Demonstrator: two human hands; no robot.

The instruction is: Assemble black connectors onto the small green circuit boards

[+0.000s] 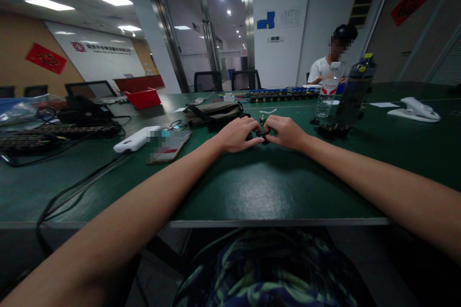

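Note:
My left hand [238,134] and my right hand [286,132] meet over the green table [248,192]. Between their fingertips is a small black part [262,136], its exact kind too small to make out. Both hands are closed on it, the left from one side and the right from the other. Just beyond the fingers a small green and yellow bit [262,118] shows, partly hidden. A dark grey-green bag [216,111] lies just behind my left hand.
Left stand a phone [168,147], a white power bank [136,139] with cables and a red bin [143,99]. Right are a clear bottle [325,100], a dark bottle [355,91] and a white handheld device [414,110]. A person [322,68] sits across the table.

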